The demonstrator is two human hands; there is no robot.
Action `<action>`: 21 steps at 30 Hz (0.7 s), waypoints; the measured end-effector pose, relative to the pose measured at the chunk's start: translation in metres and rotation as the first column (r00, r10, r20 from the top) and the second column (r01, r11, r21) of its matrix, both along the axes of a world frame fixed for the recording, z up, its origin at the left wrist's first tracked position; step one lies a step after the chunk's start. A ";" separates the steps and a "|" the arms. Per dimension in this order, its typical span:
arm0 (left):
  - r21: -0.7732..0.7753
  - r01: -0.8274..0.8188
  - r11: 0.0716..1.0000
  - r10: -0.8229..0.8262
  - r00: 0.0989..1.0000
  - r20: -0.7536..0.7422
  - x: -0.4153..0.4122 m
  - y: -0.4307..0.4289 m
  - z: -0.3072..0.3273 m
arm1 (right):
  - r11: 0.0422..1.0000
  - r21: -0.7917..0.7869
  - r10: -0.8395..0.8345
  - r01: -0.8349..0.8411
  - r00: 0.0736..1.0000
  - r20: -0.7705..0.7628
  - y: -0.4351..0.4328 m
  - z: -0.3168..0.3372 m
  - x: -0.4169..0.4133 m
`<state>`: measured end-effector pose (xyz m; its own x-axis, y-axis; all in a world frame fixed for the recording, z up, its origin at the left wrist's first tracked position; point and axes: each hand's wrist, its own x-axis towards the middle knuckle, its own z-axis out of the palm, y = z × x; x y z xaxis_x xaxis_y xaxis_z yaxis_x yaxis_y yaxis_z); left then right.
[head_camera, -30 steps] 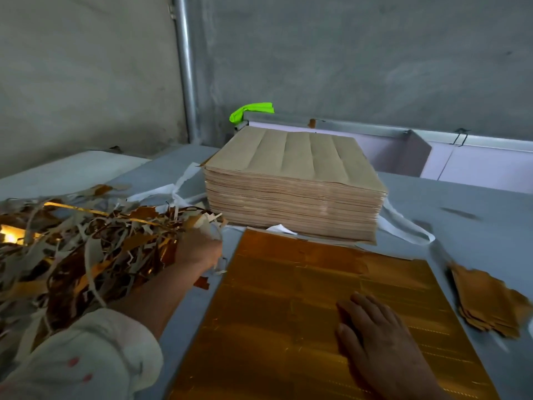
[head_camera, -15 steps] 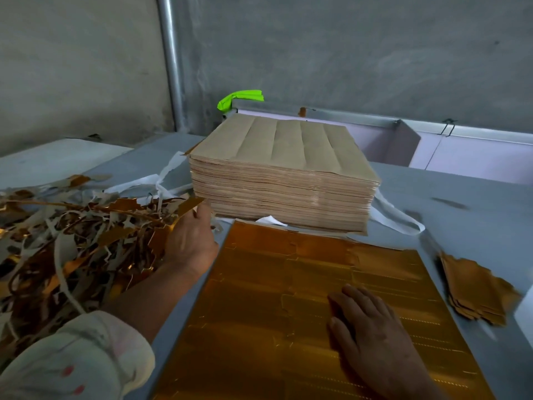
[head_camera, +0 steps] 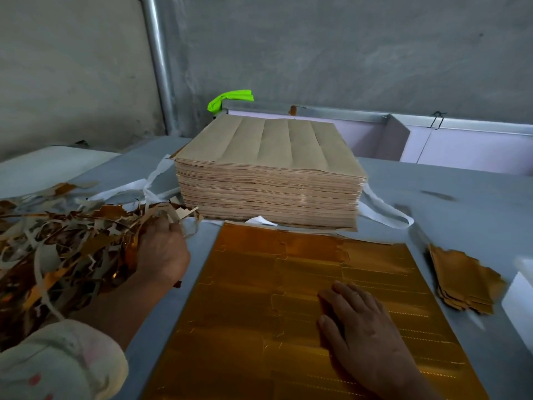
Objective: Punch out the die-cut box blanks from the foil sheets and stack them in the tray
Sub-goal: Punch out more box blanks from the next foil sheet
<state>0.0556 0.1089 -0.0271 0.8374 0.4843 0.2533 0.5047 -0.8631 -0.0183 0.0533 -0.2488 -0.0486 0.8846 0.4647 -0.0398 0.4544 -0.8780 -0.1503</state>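
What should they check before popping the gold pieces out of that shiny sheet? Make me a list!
1. Is the foil sheet flat on the table: ok.
2. Is the right hand flat on the sheet, steadying it: ok.
3. Is the left hand free to punch: not ok, it is in the scrap pile.
4. Is the scrap off the sheet: ok.
5. Are the punched blanks piled clear, right of the sheet: ok.
6. Is the tray ready: cannot tell.

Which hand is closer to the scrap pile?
Left. The left hand grips the scrap pile at its edge; the right hand lies flat on the foil sheet, apart from it.
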 end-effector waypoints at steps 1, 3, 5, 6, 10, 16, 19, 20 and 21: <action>-0.014 0.032 0.999 -0.032 0.999 0.024 0.001 -0.006 0.001 | 1.000 0.010 0.001 -0.001 1.000 0.001 -0.001 0.000 -0.001; -0.031 0.108 0.994 -0.105 0.991 0.083 0.004 -0.019 0.006 | 0.999 0.033 0.002 -0.002 1.000 -0.001 -0.001 -0.001 -0.001; -0.022 0.145 0.989 -0.142 0.982 0.127 0.006 -0.033 0.010 | 0.999 0.048 0.004 -0.004 1.000 -0.002 0.000 -0.001 -0.001; -0.014 0.153 0.988 -0.150 0.979 0.142 0.007 -0.039 0.011 | 0.998 0.056 0.005 -0.005 1.000 0.000 0.000 -0.002 -0.001; 0.000 0.200 0.980 -0.197 0.965 0.172 0.005 -0.049 0.014 | 0.997 0.081 0.013 -0.015 1.000 0.017 -0.001 -0.005 0.001; 0.045 0.327 0.944 -0.329 0.921 0.210 -0.001 -0.065 0.016 | 0.992 0.119 0.024 -0.030 0.998 0.054 -0.003 -0.011 0.003; 0.047 0.492 0.869 -0.485 0.831 0.273 0.000 -0.081 0.015 | 0.989 0.143 0.026 -0.037 0.997 0.077 -0.003 -0.012 0.002; 0.021 0.539 0.842 -0.524 0.807 0.273 0.002 -0.089 0.013 | 0.988 0.148 0.026 -0.037 0.997 0.078 -0.003 -0.012 0.001; -0.015 0.575 0.818 -0.551 0.790 0.271 0.004 -0.098 0.010 | 0.988 0.150 0.027 -0.039 0.997 0.079 -0.003 -0.012 0.001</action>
